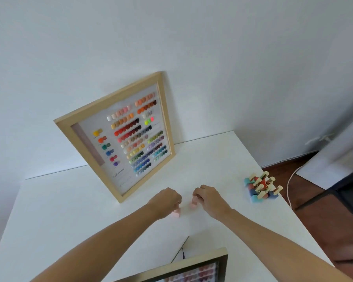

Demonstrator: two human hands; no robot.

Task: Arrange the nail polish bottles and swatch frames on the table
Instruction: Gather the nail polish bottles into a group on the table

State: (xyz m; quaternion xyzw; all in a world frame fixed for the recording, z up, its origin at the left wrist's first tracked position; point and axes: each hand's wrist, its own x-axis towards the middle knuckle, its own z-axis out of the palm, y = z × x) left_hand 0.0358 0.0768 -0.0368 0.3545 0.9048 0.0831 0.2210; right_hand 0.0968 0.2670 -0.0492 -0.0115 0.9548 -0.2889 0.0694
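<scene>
A wooden swatch frame (118,137) with rows of coloured nail tips leans against the wall at the back of the white table (69,200). A second swatch frame (192,267) stands at the near edge, only partly in view. My left hand (167,200) is shut on a pale pink nail polish bottle (176,214) resting on the table. My right hand (207,197) is shut on another pale pink bottle (193,204) just to the right of the first. A cluster of several nail polish bottles (262,187) with cream caps sits near the right table edge.
The table's right edge drops to a dark wood floor (314,220) with a white cable (289,186). A white wall stands directly behind the table. A dark thin cord (181,249) lies by the near frame.
</scene>
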